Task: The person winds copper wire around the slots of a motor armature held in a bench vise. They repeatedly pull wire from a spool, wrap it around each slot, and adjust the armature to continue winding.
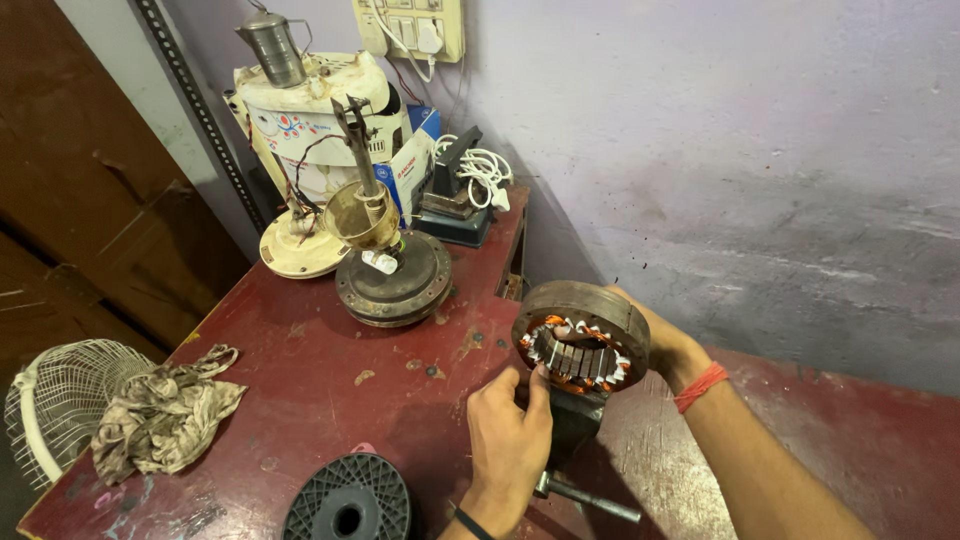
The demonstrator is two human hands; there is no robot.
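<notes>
A small electrical repair workshop: a worn, paint-chipped red workbench (330,390) against a stained wall carries a dismantled ceiling fan motor (392,278), a wound stator ring (581,345) clamped in a bench vise (572,425), a greasy rag (165,415), a black wire spool (348,502), a metal oil can (272,45) and a wire fan guard (55,400).
</notes>
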